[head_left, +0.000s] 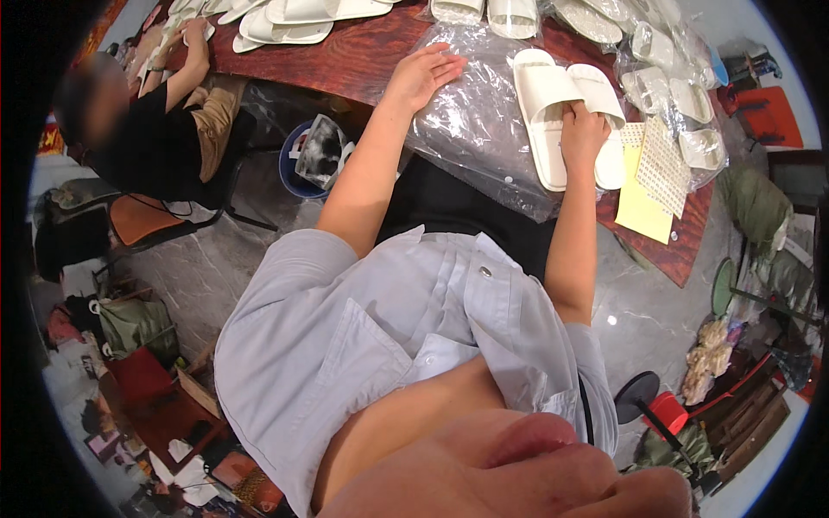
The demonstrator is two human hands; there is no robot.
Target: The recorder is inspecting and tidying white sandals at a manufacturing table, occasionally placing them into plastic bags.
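A pair of white slide slippers (553,104) lies side by side on clear plastic bags (471,121) spread over the dark red wooden table (345,60). My right hand (583,134) rests on the slippers, gripping the heel of the right one. My left hand (425,73) lies flat, fingers apart, pressing on the clear plastic to the left of the slippers.
More white slippers (294,22) and bagged pairs (665,60) crowd the table's far side. Yellow paper (643,207) and a white label sheet (661,164) lie at the right. A seated person in black (147,129) works at the left. A blue bin (302,164) stands under the table.
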